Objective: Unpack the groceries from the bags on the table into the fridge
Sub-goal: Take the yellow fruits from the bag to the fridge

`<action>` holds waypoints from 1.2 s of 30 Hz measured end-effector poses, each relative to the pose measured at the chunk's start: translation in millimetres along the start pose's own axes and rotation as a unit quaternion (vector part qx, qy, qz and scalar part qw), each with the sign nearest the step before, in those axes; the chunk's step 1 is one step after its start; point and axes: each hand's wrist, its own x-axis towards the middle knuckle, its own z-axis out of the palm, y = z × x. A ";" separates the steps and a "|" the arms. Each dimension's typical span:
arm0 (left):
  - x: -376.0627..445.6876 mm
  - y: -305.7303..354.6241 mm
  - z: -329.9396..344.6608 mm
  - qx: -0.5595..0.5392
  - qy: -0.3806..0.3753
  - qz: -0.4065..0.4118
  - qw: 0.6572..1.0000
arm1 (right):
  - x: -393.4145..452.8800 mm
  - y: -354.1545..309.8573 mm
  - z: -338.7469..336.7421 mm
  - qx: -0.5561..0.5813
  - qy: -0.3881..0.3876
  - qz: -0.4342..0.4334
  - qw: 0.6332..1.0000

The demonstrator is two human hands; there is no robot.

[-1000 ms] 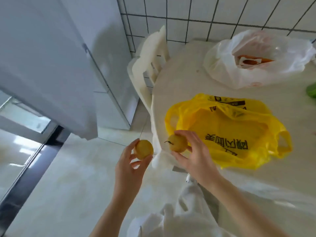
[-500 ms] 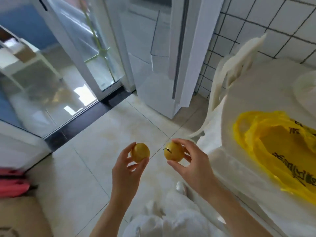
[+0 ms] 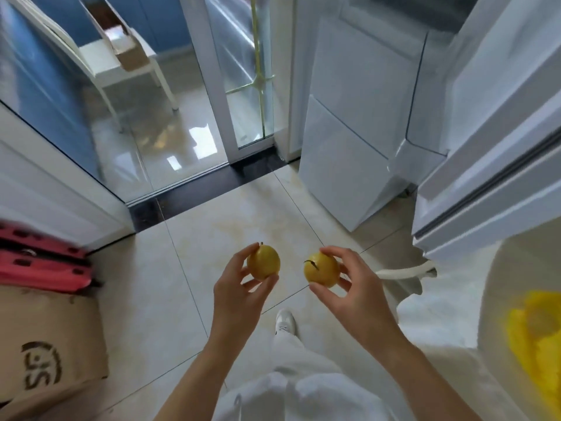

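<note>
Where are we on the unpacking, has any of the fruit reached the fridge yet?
Not yet. Done: two yellow fruits are out of the bags. In hand: the left hand holds one yellow fruit, the right hand the other fruit, both over the floor in front of the fridge, whose door stands open. Left: placing both inside. The yellow bag lies on the table; its contents cannot be told.

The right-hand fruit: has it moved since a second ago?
Yes. The fruit in the right hand has left the yellow bag, now far to its right, heading toward the fridge.
</note>
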 end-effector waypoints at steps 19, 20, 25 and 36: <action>247.5 8.2 -70.3 0.027 -0.023 0.023 0.999 | 225.5 -74.8 87.7 -0.010 0.008 0.030 0.999; 262.0 7.4 -73.7 0.032 -0.041 0.031 0.998 | 235.8 -78.8 94.8 -0.010 0.022 0.038 0.999; 335.6 16.2 -97.9 0.029 -0.131 0.071 0.988 | 279.9 -103.7 127.4 -0.002 0.112 0.078 0.991; 455.5 83.0 -71.6 -0.052 -0.314 0.104 0.942 | 330.6 -140.4 116.5 -0.030 0.308 0.097 0.946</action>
